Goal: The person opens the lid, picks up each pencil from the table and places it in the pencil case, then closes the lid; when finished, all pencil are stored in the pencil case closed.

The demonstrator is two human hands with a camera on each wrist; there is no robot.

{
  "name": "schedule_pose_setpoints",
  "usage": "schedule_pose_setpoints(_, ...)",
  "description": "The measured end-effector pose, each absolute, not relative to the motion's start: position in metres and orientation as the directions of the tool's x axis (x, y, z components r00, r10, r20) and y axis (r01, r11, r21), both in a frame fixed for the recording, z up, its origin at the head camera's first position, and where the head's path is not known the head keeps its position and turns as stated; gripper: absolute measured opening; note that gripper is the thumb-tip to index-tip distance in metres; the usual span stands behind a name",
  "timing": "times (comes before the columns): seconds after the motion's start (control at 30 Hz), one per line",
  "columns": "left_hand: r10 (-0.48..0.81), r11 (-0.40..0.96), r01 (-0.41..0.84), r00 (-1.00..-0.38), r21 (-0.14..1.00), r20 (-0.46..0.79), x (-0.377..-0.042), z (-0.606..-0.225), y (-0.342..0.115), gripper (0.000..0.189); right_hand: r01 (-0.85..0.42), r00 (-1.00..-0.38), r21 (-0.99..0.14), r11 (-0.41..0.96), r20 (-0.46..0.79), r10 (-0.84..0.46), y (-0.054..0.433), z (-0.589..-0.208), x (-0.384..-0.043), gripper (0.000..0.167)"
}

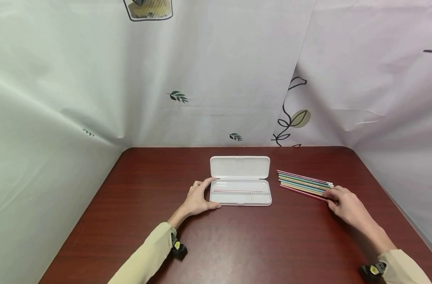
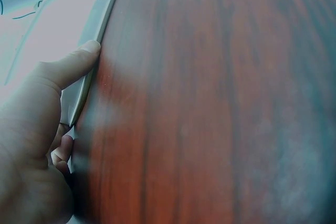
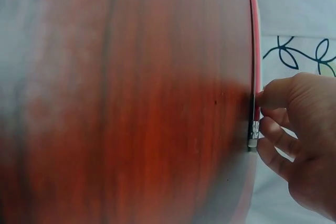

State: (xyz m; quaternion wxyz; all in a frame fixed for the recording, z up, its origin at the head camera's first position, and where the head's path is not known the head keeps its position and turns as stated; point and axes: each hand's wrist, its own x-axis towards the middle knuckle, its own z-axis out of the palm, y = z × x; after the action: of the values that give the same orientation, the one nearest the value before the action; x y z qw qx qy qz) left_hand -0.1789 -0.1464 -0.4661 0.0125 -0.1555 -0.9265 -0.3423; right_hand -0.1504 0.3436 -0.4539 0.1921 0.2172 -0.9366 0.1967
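A white pencil case lies on the table with its lid raised at the back. My left hand holds its left end, thumb at the front corner and fingers at the back. Inside the long compartment is one thin pencil. To the right, my right hand pinches a red pencil near its eraser end. In the right wrist view the metal band and eraser show by the fingertips. Several coloured pencils lie side by side just behind the red one.
The dark red wooden table has rounded back corners. A pale printed curtain hangs behind it and along both sides. The case's front part has smaller compartments split by a divider.
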Motion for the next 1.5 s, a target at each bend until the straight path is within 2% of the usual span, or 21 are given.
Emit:
schedule_pose_setpoints(0.7, 0.285, 0.710, 0.301, -0.949, 0.637, 0.131, -0.179, -0.464, -0.147, 0.090, -0.457, -0.871, -0.281, 0.844, 0.335, -0.360, 0.341, -0.452, -0.154, 0.022)
schedule_pose_setpoints(0.97, 0.282, 0.719, 0.298, -0.951, 0.628, 0.129, -0.178, -0.464, -0.146, 0.089, -0.493, -0.849, -0.270, 0.827, 0.358, -0.389, 0.340, -0.451, -0.154, 0.024)
schedule_pose_setpoints(1.23, 0.282, 0.719, 0.302, -0.950, 0.626, 0.133, -0.178, -0.465, -0.146, 0.089, -0.549, -0.800, -0.245, 0.799, 0.431, -0.417, 0.328, -0.444, -0.156, 0.025)
schedule_pose_setpoints(1.5, 0.279, 0.718, 0.295, -0.952, 0.630, 0.127, -0.179, -0.465, -0.146, 0.090, -0.573, -0.788, -0.257, 0.778, 0.432, -0.438, 0.309, -0.438, -0.163, 0.026)
